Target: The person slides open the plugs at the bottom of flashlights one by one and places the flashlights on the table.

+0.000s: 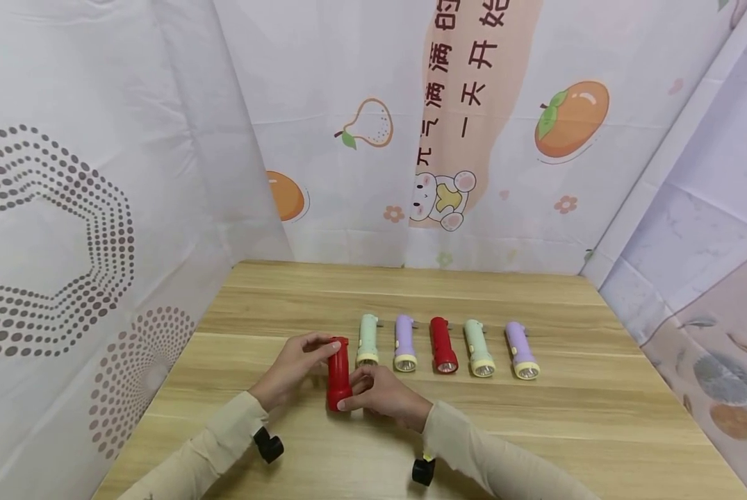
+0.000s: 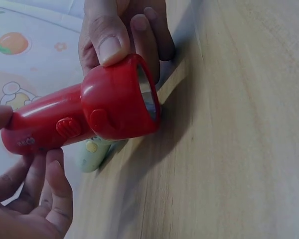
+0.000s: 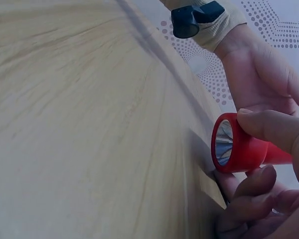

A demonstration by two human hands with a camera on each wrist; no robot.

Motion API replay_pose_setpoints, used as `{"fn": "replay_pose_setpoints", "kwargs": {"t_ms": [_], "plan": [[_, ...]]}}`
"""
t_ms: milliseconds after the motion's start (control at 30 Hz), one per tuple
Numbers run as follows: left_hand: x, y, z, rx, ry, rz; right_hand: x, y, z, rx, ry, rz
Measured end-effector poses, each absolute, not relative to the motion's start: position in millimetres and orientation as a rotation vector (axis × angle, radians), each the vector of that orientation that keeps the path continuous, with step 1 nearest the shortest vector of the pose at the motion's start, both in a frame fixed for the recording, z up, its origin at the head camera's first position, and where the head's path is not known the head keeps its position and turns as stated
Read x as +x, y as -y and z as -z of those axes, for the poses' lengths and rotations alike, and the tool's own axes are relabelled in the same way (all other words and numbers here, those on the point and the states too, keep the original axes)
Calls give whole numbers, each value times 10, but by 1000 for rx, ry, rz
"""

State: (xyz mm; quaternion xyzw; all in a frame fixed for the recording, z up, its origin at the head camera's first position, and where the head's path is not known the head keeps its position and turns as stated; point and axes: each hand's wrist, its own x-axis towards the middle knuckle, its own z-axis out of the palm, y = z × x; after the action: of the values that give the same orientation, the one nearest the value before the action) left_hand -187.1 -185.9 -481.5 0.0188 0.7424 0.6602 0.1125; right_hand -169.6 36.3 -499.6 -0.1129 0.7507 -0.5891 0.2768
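A red flashlight (image 1: pixel 338 375) is held between both hands, a little above the table, its lens end toward the person. My left hand (image 1: pixel 296 366) pinches the tail end with thumb and fingers. At the lens end my right hand (image 1: pixel 387 397) grips the rim, thumb on one side and fingers on the other. The flashlight's red switch (image 2: pixel 68 127) faces the left wrist camera, between the two hands. In the right wrist view the silver reflector (image 3: pixel 224 143) shows inside the red head.
To the right lies a row of flashlights on the wooden table (image 1: pixel 573 430): light green (image 1: pixel 367 339), purple (image 1: pixel 404 342), red (image 1: pixel 442 345), light green (image 1: pixel 478 347) and purple (image 1: pixel 520 349). Printed curtains (image 1: pixel 348 62) hang behind and at both sides.
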Motion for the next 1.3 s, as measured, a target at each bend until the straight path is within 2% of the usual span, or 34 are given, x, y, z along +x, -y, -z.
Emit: {"fn": "replay_pose_setpoints", "kwargs": {"t_ms": [533,833,1300], "plan": [[-1790,1902,4801,380,-2319,-1806,-1664,-364,5049,-409,-2054,1613],[-1695,1905,4764,696,-2385,-1725,-1614,-366,5079,-511,-2166,1541],[-1603,1937,4819,782,-2375,-1732,-1614,-414,5096,-571,-2093,1556]]}}
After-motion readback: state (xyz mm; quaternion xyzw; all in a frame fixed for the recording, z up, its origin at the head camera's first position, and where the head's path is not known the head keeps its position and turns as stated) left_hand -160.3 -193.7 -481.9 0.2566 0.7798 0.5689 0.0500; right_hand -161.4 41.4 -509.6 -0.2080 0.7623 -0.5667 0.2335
